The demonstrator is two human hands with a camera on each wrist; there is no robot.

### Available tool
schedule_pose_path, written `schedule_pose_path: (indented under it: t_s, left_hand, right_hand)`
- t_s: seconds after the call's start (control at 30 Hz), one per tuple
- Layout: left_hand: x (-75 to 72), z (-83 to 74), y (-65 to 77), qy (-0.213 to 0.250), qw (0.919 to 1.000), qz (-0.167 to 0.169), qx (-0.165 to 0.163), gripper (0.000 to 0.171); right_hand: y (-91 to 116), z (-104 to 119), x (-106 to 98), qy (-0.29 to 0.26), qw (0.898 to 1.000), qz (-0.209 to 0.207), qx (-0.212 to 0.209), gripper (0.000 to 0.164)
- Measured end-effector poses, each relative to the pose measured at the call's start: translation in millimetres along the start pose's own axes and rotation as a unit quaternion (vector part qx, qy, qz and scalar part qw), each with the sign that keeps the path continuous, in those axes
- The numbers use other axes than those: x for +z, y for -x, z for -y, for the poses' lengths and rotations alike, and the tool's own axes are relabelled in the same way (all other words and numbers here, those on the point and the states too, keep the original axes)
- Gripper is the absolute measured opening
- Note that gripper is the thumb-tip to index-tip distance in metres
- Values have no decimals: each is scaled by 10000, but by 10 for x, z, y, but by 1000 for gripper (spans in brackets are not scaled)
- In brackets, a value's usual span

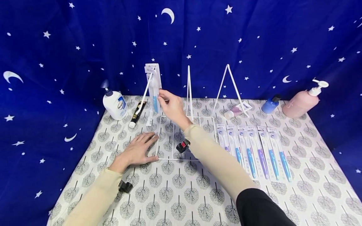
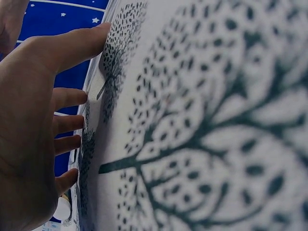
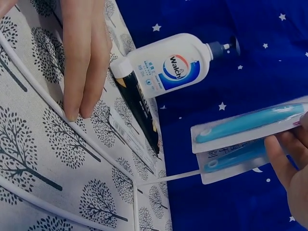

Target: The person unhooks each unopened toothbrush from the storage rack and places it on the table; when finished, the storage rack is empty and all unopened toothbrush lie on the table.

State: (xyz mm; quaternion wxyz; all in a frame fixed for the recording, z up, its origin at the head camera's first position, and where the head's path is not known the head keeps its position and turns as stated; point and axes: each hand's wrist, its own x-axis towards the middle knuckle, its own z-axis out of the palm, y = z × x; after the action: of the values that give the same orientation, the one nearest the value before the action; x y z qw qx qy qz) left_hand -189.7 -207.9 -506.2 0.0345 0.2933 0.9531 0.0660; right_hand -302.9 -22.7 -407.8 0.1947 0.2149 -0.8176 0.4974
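Note:
My right hand (image 1: 173, 105) pinches the edge of a packaged toothbrush (image 1: 155, 99) with a blue handle, hanging upright at the left arm of a white wire rack (image 1: 185, 160). In the right wrist view, two blue-handled toothbrush packs (image 3: 250, 124) overlap at the fingers of this hand (image 3: 296, 168). My left hand (image 1: 138, 149) rests on the tablecloth with its fingers spread, thumb and fingertips close to the left side of the rack's base. The left wrist view shows this hand (image 2: 29, 115) from its thumb side.
Several packaged toothbrushes (image 1: 261, 155) lie in a row right of the rack. A black toothpaste tube (image 1: 137, 114) and white pump bottle (image 1: 115, 105) stand left. Behind on the right are a pink-and-white tube (image 1: 237, 110), a blue bottle (image 1: 270, 106) and a pink pump bottle (image 1: 301, 103).

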Motion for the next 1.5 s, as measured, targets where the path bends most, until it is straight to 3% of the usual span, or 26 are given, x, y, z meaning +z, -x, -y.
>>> schedule_pose_path:
  t_s: [0.2, 0.37, 0.57, 1.0, 1.23, 1.5]
  left_hand:
    - [-20, -1, -9, -36, 10000, -42, 7, 89]
    - [-13, -6, -3, -11, 10000, -6, 4, 89]
    - [-1, 4, 21, 20, 10000, -32, -18, 90]
    - [-3, 4, 19, 40, 10000, 12, -40, 89]
    - [7, -9, 34, 105, 9991, 223, -335, 91]
    - [-20, -29, 52, 364, 9970, 417, -535, 98]
  right_hand:
    - [5, 25, -30, -111, 9998, 43, 172, 24]
    - [62, 68, -89, -241, 9982, 280, 479, 25]
    - [162, 145, -138, -403, 9957, 630, 549, 25]
    - [454, 300, -189, -586, 9954, 691, -297, 24]
    - [625, 396, -212, -792, 9908, 713, -835, 24]
    - [811, 536, -266, -768, 9882, 796, -1064, 24]
